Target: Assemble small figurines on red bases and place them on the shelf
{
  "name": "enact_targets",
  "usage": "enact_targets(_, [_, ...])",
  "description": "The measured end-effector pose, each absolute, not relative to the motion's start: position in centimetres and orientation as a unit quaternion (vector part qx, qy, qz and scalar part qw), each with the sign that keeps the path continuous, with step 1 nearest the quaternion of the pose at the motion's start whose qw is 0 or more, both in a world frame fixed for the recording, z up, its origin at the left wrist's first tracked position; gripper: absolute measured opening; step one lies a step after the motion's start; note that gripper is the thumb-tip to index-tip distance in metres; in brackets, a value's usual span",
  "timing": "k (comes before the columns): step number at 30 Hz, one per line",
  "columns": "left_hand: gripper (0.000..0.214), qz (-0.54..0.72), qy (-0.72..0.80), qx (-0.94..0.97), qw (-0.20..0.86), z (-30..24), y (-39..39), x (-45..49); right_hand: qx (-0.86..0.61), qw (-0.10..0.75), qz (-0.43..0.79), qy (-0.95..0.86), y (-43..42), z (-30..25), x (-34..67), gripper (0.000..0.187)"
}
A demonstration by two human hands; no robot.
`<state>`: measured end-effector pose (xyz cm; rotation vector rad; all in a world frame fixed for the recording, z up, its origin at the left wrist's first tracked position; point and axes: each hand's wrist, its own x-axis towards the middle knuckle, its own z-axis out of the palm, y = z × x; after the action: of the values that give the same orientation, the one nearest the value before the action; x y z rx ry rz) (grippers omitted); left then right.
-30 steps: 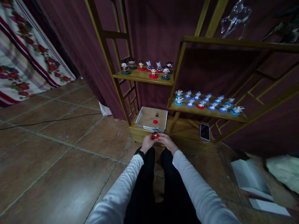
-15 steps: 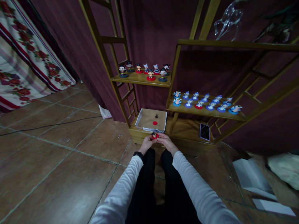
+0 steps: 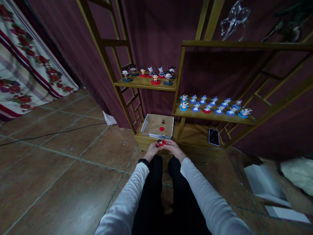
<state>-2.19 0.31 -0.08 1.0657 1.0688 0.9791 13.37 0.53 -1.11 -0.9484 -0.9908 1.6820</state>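
Note:
My left hand [image 3: 152, 150] and my right hand [image 3: 173, 148] meet in front of my knees, both pinched round a small figurine with a red base [image 3: 160, 142]. Just beyond them a shallow cardboard box [image 3: 157, 126] sits on the shelf unit's bottom board, holding a loose red disc [image 3: 161, 128] and a small dark piece [image 3: 163, 121]. Several similar figurines on red and dark bases [image 3: 155, 78] stand on the upper left shelf. Several blue-based figurines [image 3: 211, 107] line the lower right shelf.
A phone [image 3: 213, 136] lies on the bottom board to the right. White sheets [image 3: 262, 185] lie on the tiled floor at right. A black cable [image 3: 49, 133] crosses the floor at left, near a floral curtain [image 3: 26, 65]. A clear glass deer [image 3: 233, 18] stands on top.
The view has drifted slightly, so the shelves sit a little further left. Both hands stay together on the figurine with little movement.

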Motion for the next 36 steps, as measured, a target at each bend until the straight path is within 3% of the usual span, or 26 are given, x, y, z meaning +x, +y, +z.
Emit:
enact_targets(14, [0.035, 0.447, 0.477, 0.445, 0.612, -0.6, 0.3, -2.3, -0.382, 0.461, 0.694, -0.4, 0.4, -0.4, 13.4, 0.044])
enact_targets(29, [0.052, 0.482, 0.468, 0.489, 0.556, -1.8, 0.7, -1.3, -0.415, 0.476, 0.658, -0.41, 0.2, -0.3, 12.6, 0.04])
enact_targets(36, [0.044, 0.445, 0.442, 0.446, 0.638, 0.1, -0.1, -2.4, -0.409, 0.469, 0.665, -0.413, 0.3, -0.2, 13.0, 0.043])
